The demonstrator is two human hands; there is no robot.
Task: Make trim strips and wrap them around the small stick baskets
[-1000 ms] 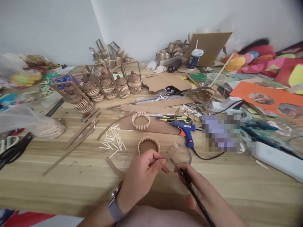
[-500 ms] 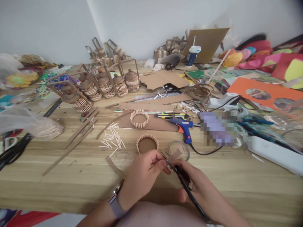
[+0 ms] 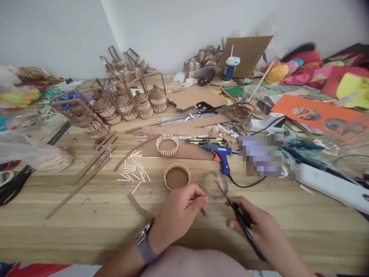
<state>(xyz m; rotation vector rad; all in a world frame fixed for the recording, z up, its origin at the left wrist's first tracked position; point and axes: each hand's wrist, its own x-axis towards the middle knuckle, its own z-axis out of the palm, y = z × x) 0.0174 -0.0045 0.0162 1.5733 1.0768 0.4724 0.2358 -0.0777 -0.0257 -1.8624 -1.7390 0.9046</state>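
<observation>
My right hand grips black-handled scissors, their blades pointing up and left over a clear ring-shaped roll. My left hand, with a watch on its wrist, has curled fingers pressed together; whatever they may hold is hidden. Just beyond it sits a round cardboard base ringed with short wooden sticks. A similar stick ring stands farther back. A brown cardboard strip runs from the left toward my left wrist, where its end is hidden.
Loose short sticks lie left of the rings. A blue glue gun with a cord rests to the right. Several lidded stick baskets stand at the back left. A lidded cup and a white power strip are farther right.
My right hand and the scissors have drawn away rightward from my left hand. A small brown piece seen near the blades is no longer visible there. The view has shifted slightly.
</observation>
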